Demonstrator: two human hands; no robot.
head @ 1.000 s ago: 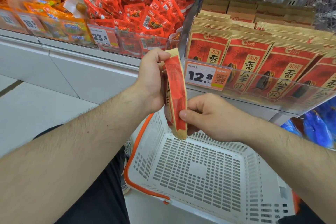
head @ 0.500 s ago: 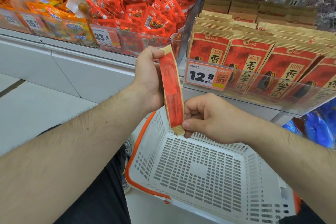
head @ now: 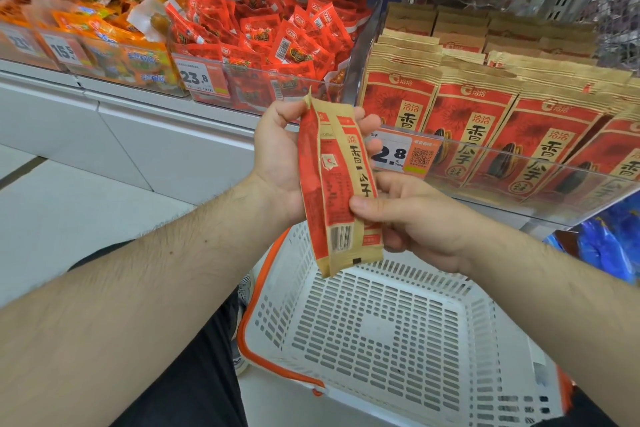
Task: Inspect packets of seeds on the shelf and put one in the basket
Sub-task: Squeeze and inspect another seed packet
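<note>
I hold a red and tan seed packet (head: 337,184) upright in front of the shelf, its side panel with a barcode turned towards me. My left hand (head: 280,159) grips its upper part from behind, fingers wrapped round the far edge. My right hand (head: 412,222) pinches the lower right edge between thumb and fingers. Directly below the packet stands a white slotted basket (head: 381,340) with an orange handle; nothing lies in it. Several matching seed packets (head: 485,135) stand in rows on the shelf to the right.
A clear bin of small red snack packs (head: 277,45) and another of orange packs (head: 114,45) fill the shelf's left. Price tags (head: 405,158) hang on the shelf front. Blue bags (head: 609,246) lie lower right. White floor (head: 69,204) stretches left.
The packet has been turned from edge-on so its side panel and barcode face me. Both hands kept their hold and shifted slightly with the turn.
</note>
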